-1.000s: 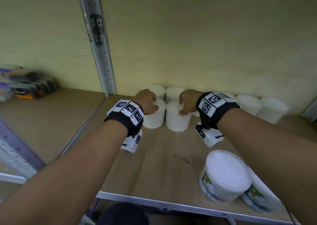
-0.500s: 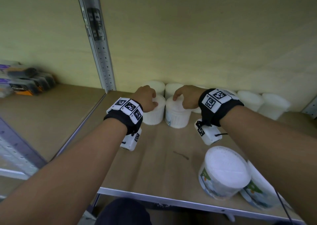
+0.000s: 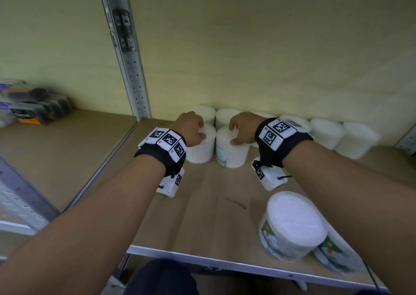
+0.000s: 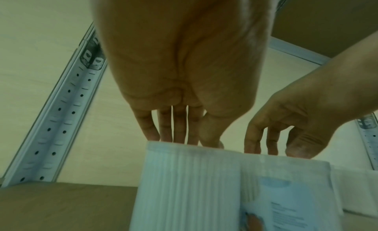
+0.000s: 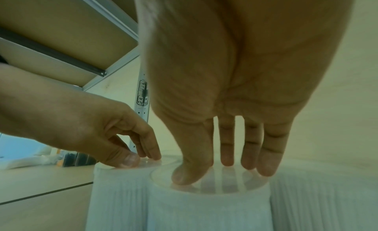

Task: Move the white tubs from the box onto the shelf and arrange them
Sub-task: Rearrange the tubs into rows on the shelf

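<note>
Two white ribbed tubs stand side by side on the wooden shelf (image 3: 202,204), in front of a back row of white tubs (image 3: 326,132). My left hand (image 3: 193,130) rests its fingertips on the lid of the left tub (image 3: 200,150). My right hand (image 3: 240,129) presses fingertips and thumb on the lid of the right tub (image 3: 231,155), which shows a blue label. In the left wrist view the left hand (image 4: 180,137) touches the left tub (image 4: 184,186) from above. In the right wrist view the right hand (image 5: 220,169) has straight fingers on the right tub (image 5: 208,210).
Two wider labelled tubs (image 3: 292,225) (image 3: 337,256) sit at the shelf's front right edge, under my right forearm. A perforated metal upright (image 3: 128,58) bounds the bay on the left. Dark packages (image 3: 33,110) lie on the neighbouring shelf. The wall stands just behind the back row.
Both hands have shifted from the tubs' sides onto their lids. The right tub has turned, so its blue label now shows on the left.
</note>
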